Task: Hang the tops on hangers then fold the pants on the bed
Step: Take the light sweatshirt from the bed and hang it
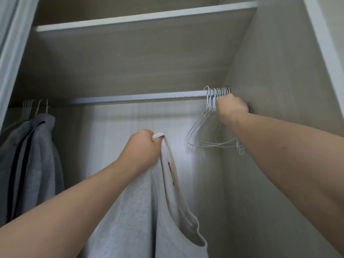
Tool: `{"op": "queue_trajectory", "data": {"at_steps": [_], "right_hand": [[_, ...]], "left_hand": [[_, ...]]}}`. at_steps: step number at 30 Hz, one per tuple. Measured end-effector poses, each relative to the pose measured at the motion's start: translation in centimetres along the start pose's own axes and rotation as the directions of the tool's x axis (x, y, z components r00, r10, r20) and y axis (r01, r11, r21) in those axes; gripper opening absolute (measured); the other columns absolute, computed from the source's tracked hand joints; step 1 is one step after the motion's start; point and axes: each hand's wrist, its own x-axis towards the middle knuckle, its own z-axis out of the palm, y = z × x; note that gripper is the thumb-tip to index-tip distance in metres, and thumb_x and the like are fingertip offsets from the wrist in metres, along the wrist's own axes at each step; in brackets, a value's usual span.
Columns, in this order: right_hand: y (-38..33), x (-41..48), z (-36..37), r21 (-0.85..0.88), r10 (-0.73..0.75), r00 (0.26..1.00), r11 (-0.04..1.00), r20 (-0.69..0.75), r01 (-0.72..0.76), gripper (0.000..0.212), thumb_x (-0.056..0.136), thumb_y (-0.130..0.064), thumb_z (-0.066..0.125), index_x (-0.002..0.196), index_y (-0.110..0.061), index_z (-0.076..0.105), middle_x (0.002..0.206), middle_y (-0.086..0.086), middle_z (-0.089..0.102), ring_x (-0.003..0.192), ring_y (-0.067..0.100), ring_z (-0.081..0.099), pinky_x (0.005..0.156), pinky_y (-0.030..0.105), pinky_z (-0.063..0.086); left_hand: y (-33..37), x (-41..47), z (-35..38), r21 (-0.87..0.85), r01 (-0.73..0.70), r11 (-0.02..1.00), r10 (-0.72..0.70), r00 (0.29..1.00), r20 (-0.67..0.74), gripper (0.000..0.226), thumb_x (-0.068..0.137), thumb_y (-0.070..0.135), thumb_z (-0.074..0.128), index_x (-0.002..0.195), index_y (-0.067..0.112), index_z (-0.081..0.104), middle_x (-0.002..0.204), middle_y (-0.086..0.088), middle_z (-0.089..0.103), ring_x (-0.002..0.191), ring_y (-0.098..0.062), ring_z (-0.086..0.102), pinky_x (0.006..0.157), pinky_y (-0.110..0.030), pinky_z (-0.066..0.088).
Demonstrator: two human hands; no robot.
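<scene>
Up right at end of rail (139, 97), gripping bunched hangers (202, 131) with right hand (231, 108); lower left, clutching 1 top (173, 179) in left hand (143, 146).

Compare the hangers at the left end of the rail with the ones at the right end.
The left hangers hold grey clothes; the right hangers hang bare. The right hand grips the right hangers near their necks; nothing touches the left hangers. Cloth hides the left hangers' frames; the right hangers' frames show. Both sets are pale wire, hooked on the same rail.
</scene>
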Motion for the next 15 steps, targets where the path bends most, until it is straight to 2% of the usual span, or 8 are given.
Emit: {"op": "queue_trajectory", "data": {"at_steps": [5, 9, 11, 13, 15], "right_hand": [[0.2, 0.2, -1.0, 0.193, 0.105, 0.994, 0.975, 0.027, -0.109, 0.032, 0.092, -0.003, 0.052, 0.122, 0.0, 0.062, 0.127, 0.022, 0.063, 0.116, 0.041, 0.062, 0.092, 0.042, 0.052], [-0.1, 0.4, -2.3, 0.241, 0.13, 0.991, 0.962, -0.004, -0.126, 0.029, 0.092, -0.002, 0.052, 0.118, 0.0, 0.063, 0.123, 0.023, 0.064, 0.113, 0.043, 0.063, 0.087, 0.041, 0.052], [-0.5, 0.5, -3.1, 0.244, 0.136, 0.991, 0.961, -0.012, -0.129, 0.028, 0.09, -0.001, 0.053, 0.116, 0.0, 0.063, 0.121, 0.024, 0.064, 0.111, 0.044, 0.063, 0.082, 0.04, 0.05], [-0.8, 0.4, -3.9, 0.267, 0.156, 0.988, 0.952, -0.011, -0.147, 0.028, 0.088, 0.001, 0.055, 0.115, 0.001, 0.063, 0.121, 0.024, 0.062, 0.111, 0.045, 0.062, 0.084, 0.042, 0.05], [-1.3, -0.1, -4.7, 0.324, 0.179, 0.984, 0.931, -0.002, -0.169, 0.027, 0.089, -0.001, 0.056, 0.115, 0.002, 0.062, 0.122, 0.026, 0.062, 0.113, 0.045, 0.061, 0.088, 0.042, 0.05]], "left_hand": [[0.0, -1.1, -1.0, 0.004, 0.013, 1.0, -0.013, 1.0, 0.026, 0.05, 0.105, 0.04, 0.046, 0.064, 0.012, 0.038, 0.058, -0.003, 0.045, 0.054, -0.021, 0.041, 0.049, -0.03, 0.029], [-0.3, -2.0, -2.5, 0.004, 0.014, 1.0, -0.014, 1.0, 0.027, 0.051, 0.105, 0.04, 0.046, 0.064, 0.012, 0.037, 0.057, -0.002, 0.043, 0.053, -0.019, 0.04, 0.048, -0.03, 0.028], [-0.4, -2.5, -3.2, -0.003, 0.02, 1.0, -0.02, 1.0, 0.023, 0.05, 0.104, 0.04, 0.047, 0.063, 0.013, 0.036, 0.056, 0.0, 0.042, 0.05, -0.017, 0.037, 0.043, -0.026, 0.027], [-0.6, -3.1, -3.8, -0.024, 0.032, 0.999, -0.031, 0.999, 0.021, 0.05, 0.104, 0.04, 0.048, 0.063, 0.014, 0.035, 0.055, 0.003, 0.039, 0.048, -0.016, 0.034, 0.036, -0.018, 0.024], [-0.9, -3.7, -4.4, -0.043, 0.027, 0.999, -0.026, 0.999, 0.024, 0.049, 0.104, 0.038, 0.048, 0.063, 0.014, 0.035, 0.055, 0.004, 0.039, 0.048, -0.015, 0.034, 0.036, -0.017, 0.028]]}}
